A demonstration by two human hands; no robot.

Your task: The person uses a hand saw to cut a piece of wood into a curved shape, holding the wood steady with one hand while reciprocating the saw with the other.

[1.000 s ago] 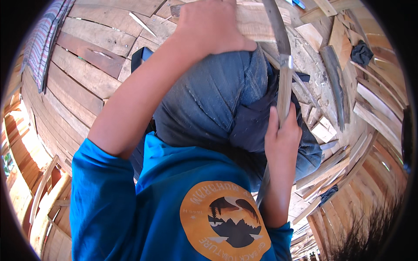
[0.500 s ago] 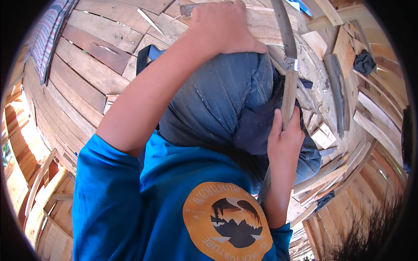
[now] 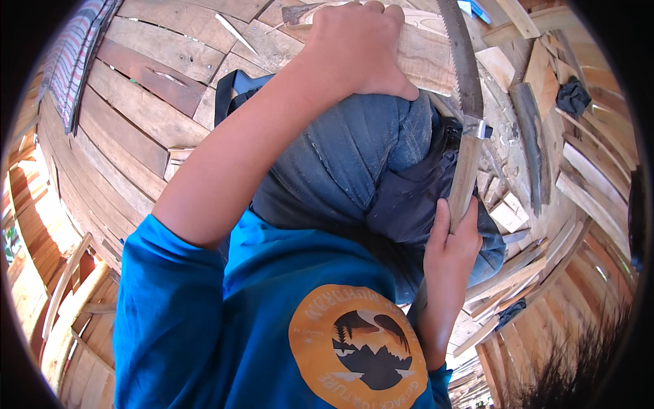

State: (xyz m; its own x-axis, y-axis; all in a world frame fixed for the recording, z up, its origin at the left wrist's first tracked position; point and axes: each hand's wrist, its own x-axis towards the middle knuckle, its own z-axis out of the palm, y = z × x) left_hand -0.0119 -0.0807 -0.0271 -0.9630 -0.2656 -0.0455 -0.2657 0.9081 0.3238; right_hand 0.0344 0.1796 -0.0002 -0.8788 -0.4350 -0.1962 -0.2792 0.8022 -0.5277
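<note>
My right hand [image 3: 453, 238] is closed round the long pale wooden handle of a handsaw [image 3: 466, 160]. A metal collar joins the handle to its toothed, slightly curved blade, which runs up past the top edge of the picture, beside a wooden board [image 3: 426, 51]. Whether the teeth touch the board, I cannot tell. My left hand [image 3: 361, 48] grips the board from above, fingers curled over its far side and thumb stretched toward my knee. The board's left end shows a darker, rough piece of wood. My bent leg in dark trousers lies beneath both arms.
Plank flooring [image 3: 143, 102] spreads to the left, with a thin pale sliver of wood [image 3: 235, 33] on it. Offcuts, a dark grey wooden strip [image 3: 530, 143] and a black cloth [image 3: 573, 97] lie at the right. A striped mat [image 3: 71, 75] is at the far left.
My right hand has drawn the saw back toward my body and slightly right, so its collar sits lower. My left hand has shifted slightly, still on the board.
</note>
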